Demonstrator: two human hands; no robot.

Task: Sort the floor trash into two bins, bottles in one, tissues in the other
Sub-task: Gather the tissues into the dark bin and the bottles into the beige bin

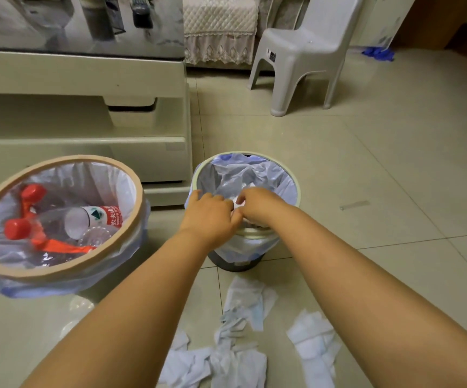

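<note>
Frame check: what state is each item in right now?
left bin: lined, holds bottles
right bin: lined, open
held tissue: over right bin
left hand: grips held tissue
right hand: grips held tissue
floor tissues: crumpled, on tiles
stool: upright

We record: left bin [133, 179] rim tan, liner translucent white-lilac; bottles [77, 224] clear, caps [17, 229] red, one label [109, 217] red and white with a green mark. Right bin [235, 265] rim cream, body dark grey, liner pale blue. Tissues [243, 298] white, bluish shade. We note floor [366, 163] beige tiles, stool [296, 49] light grey, cover [218, 21] cream, quilted diamonds, lace hem
</note>
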